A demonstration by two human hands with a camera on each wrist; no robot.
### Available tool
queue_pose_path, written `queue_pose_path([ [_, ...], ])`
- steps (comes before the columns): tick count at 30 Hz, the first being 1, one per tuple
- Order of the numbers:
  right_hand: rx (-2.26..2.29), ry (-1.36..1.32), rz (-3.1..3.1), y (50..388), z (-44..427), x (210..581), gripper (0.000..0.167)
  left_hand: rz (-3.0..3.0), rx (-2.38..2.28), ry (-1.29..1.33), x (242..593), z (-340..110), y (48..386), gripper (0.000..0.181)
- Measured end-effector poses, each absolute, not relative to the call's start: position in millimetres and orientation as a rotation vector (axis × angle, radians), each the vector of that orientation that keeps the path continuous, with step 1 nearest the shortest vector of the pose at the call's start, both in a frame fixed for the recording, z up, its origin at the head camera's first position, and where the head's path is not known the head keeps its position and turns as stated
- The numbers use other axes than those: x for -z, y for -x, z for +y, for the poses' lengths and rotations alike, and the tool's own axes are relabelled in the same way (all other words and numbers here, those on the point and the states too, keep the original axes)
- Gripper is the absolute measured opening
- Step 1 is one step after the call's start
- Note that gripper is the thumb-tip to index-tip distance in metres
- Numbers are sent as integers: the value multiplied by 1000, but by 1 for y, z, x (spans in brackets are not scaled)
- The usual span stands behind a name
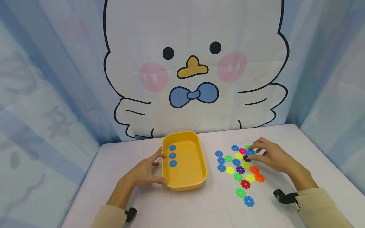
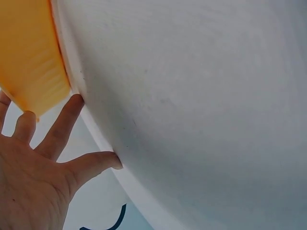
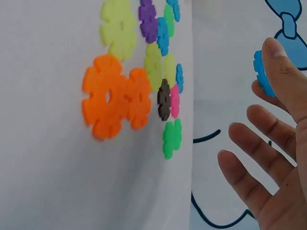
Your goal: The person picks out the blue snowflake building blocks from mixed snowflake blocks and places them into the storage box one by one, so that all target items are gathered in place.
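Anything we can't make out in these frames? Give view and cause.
Head: parts of the green discs, covered by the right hand and the blue disc it holds.
Left wrist: the yellow tray's interior, hidden by its own outer side; the left hand, cut off by the left and bottom edges.
Right wrist: top of a yellow disc, cut off by the top edge.

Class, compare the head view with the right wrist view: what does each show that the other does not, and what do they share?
Only the head view: the left hand at the yellow tray, with three blue pieces inside.

Only the right wrist view: the palm of the right hand and the undersides of its fingers.

Both: that hand pinching a blue piece, plus the orange pair, the purple piece and the backdrop's blue bow tie.
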State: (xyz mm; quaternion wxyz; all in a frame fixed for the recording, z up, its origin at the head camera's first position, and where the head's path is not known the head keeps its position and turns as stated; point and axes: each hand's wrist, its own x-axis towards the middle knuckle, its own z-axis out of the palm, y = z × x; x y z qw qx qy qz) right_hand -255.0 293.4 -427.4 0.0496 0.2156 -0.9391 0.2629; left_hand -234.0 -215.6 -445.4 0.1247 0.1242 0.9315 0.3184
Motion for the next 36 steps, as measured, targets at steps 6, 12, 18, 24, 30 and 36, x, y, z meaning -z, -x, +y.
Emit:
queue_pose_path([
  [6,-851,-672,-2820,260,276,422,30,2715,-933,-376,445,-217,234,92],
  [12,-909,-691,-2787,263,259,414,33,2706,-946,-371,445,-217,233,91],
  [18,-949,-740,-2762,268,244,411,34,2701,-949,-366,444,-216,233,91],
  [24,-971,-779,-2748,274,225,412,36,2694,-946,-370,445,-216,234,92],
  [30,-990,-824,-2743,279,204,411,35,2698,-949,-380,445,-216,235,92],
  [36,-1023,-919,-2760,282,184,411,32,2703,-948,-370,445,-214,235,91],
])
